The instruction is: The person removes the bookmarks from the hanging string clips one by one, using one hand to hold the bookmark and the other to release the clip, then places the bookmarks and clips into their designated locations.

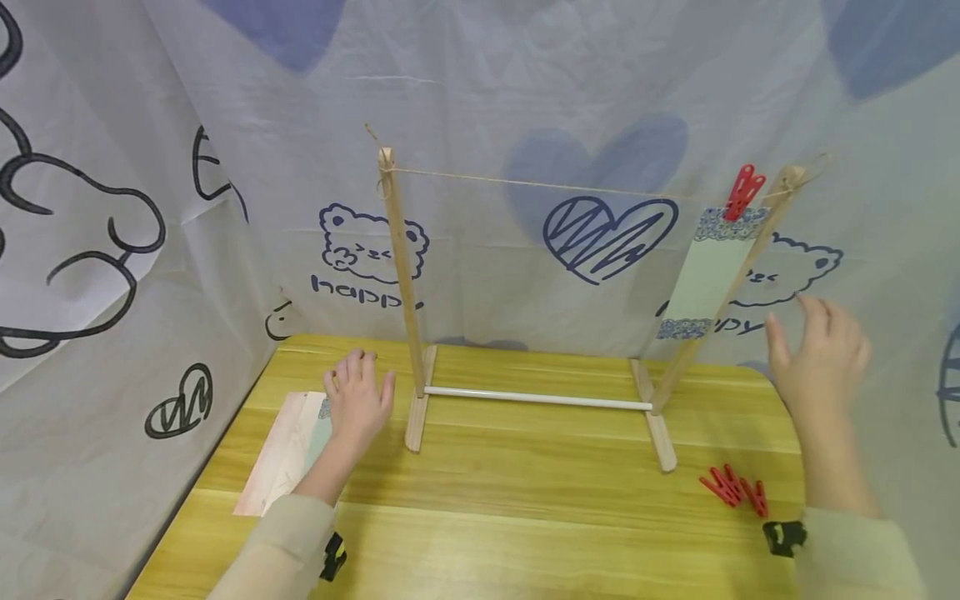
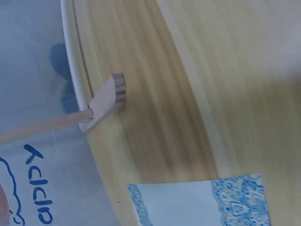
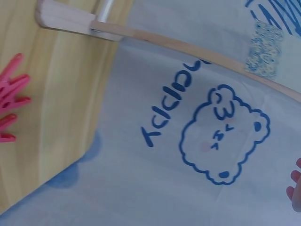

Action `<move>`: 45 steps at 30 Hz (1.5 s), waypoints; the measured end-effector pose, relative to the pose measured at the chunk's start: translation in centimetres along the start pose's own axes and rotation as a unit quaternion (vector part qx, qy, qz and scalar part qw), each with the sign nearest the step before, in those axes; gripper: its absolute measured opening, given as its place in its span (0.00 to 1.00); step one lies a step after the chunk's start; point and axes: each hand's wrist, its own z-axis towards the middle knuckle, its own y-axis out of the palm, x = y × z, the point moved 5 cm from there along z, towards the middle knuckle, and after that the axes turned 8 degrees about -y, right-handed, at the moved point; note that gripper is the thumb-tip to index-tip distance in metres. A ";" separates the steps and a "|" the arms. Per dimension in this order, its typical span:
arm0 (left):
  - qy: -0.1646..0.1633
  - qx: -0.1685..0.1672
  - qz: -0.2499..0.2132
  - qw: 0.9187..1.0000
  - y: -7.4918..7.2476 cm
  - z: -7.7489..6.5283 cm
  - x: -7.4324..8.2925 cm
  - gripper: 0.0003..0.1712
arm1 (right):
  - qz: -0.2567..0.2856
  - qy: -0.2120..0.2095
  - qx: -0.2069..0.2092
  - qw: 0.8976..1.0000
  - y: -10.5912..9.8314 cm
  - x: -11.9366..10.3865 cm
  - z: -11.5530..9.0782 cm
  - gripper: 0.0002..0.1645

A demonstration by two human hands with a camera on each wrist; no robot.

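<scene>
A pale green paper strip (image 1: 711,279) with blue patterned ends hangs near the right end of a string (image 1: 525,182), under a red clothespin (image 1: 742,196). To the right of it my right hand (image 1: 823,354) is in the air, fingers apart and holding nothing. At the left of the table, my left hand (image 1: 357,402) is over the edge of another patterned strip (image 1: 318,440), partly covering it in the head view. That strip (image 2: 181,205) lies flat in the left wrist view, and no fingers pinch it there. A pinkish white sheet (image 1: 279,454) lies beside it.
A wooden stand has a left post (image 1: 401,275), a right post (image 1: 684,358) and a white crossbar (image 1: 536,397). Several red clothespins (image 1: 731,486) lie on the table (image 1: 525,517) at the right. A printed cloth (image 1: 480,100) hangs behind.
</scene>
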 end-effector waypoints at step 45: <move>0.179 -0.007 -0.006 0.984 2.6 3.5 14.8 0.25 | 0.151 -0.207 0.135 0.957 -5.8 -5.1 6.9 0.36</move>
